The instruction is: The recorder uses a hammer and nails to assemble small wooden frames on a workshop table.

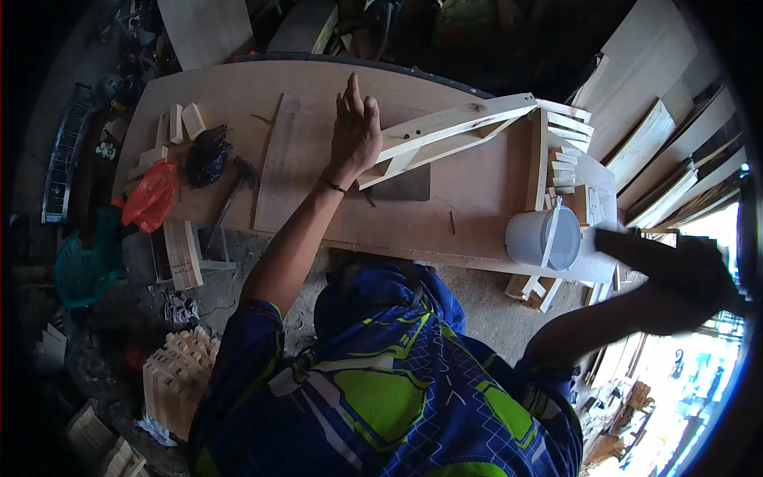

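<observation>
My left hand [355,131] is over the worktable [318,215], fingers stretched away from me and nothing visible in them. Beside it lies the left end of a pale wooden frame [457,123], made of long slats that run to the right. Whether the hand touches the frame I cannot tell. Partly beneath the frame is a dark flat rectangular piece [409,184]. Far to the right, my right hand [675,274] is raised, dark and smeared by motion, so its grip is unclear. Nearest to it stands a white bucket [528,238] with a handle.
On the table's left are a hammer [238,179], a black plastic bag [208,155], a red plastic bag [152,193] and wood blocks [176,123]. Short wood pieces [563,171] lie behind the bucket. Boards [640,143] lean at the right; a wood stack [171,381] stands on the floor.
</observation>
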Motion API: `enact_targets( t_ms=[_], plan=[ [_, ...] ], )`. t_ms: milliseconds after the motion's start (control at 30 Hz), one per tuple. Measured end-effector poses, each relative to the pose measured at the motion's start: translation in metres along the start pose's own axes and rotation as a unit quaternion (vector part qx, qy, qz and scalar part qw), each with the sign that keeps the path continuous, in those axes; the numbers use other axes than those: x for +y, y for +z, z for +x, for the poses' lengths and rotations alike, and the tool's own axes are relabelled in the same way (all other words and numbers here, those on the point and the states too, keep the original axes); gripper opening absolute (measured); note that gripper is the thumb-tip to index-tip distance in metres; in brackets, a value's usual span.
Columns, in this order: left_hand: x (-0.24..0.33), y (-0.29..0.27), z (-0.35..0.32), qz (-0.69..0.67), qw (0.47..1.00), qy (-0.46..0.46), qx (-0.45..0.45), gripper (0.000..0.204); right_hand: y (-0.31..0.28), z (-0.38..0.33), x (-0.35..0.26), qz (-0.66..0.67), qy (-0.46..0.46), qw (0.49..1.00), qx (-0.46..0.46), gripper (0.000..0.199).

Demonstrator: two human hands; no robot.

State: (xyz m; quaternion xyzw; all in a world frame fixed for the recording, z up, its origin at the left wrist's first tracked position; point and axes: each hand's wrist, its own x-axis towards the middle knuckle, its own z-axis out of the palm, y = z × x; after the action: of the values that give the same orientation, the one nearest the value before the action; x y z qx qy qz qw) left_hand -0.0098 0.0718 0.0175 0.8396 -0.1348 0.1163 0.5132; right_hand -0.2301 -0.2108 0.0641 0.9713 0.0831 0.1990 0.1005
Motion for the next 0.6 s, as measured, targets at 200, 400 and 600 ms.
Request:
enact_targets(
  t_ms=[200, 400, 600],
  plan=[
    [-0.002, 0.002, -0.001, 0.002, 0.999, -0.018, 0.033, 0.073, 0.048, -0.003, -0.024, 0.055, 0.032, 0.96, -0.272, 0.023],
    [-0.017, 0.007, 0.0, 0.037, 0.992, 0.099, 0.064, 0.071, -0.002, 0.019, -0.049, 0.327, 0.155, 0.93, -0.067, 0.023],
    [0.001, 0.003, 0.0, 0.104, 0.991, 0.032, 0.072, 0.071, 0.021, 0.142, 0.002, 0.408, 0.193, 0.892, -0.004, 0.034]
  ],
)
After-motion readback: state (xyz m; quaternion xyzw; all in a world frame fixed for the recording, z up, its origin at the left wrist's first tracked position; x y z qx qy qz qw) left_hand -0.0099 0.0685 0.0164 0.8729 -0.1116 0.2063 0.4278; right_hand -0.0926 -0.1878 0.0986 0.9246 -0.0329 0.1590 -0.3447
